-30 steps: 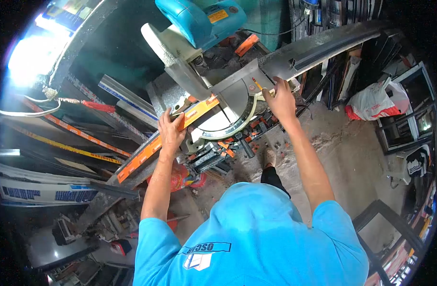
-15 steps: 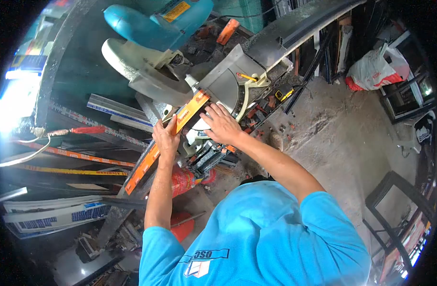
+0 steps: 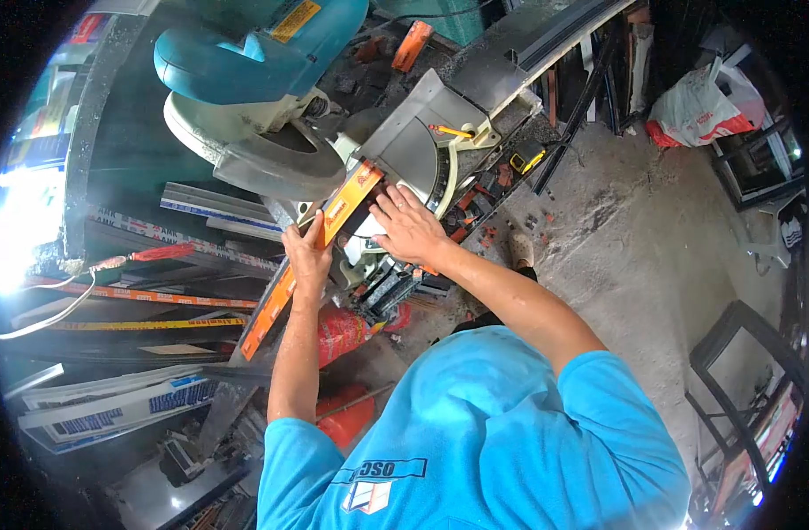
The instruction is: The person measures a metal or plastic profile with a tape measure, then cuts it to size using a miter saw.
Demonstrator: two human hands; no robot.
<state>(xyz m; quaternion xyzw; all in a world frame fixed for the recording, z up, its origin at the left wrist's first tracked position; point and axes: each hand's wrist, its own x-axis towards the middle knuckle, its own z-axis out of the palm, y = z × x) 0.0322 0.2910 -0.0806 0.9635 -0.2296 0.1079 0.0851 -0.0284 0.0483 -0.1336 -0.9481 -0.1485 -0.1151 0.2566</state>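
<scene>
A long bar with orange printed film (image 3: 351, 196), like an aluminium profile, lies slantwise on the bed of a teal miter saw (image 3: 245, 66). My left hand (image 3: 307, 254) is closed around the bar, with the thumb along its side. My right hand (image 3: 411, 228) lies flat with fingers stretched out, at the bar's right side near its upper end; whether the fingertips press on the bar or the saw bed is hard to tell. The saw's pale guard (image 3: 237, 146) stands just left of the bar's end. A yellow pencil (image 3: 450, 131) rests on the saw's right side.
A yellow-black tape measure (image 3: 527, 156) sits right of the saw among offcuts. Long profiles (image 3: 157, 324) are stacked at left, near a red-handled tool (image 3: 162, 253). A white-red bag (image 3: 709, 110) and a dark frame (image 3: 749, 371) stand at right.
The saw's teal head and guard appear farther left and slightly larger, away from the bar's end. The view has shifted a little. Both hands keep nearly the same places at the bar.
</scene>
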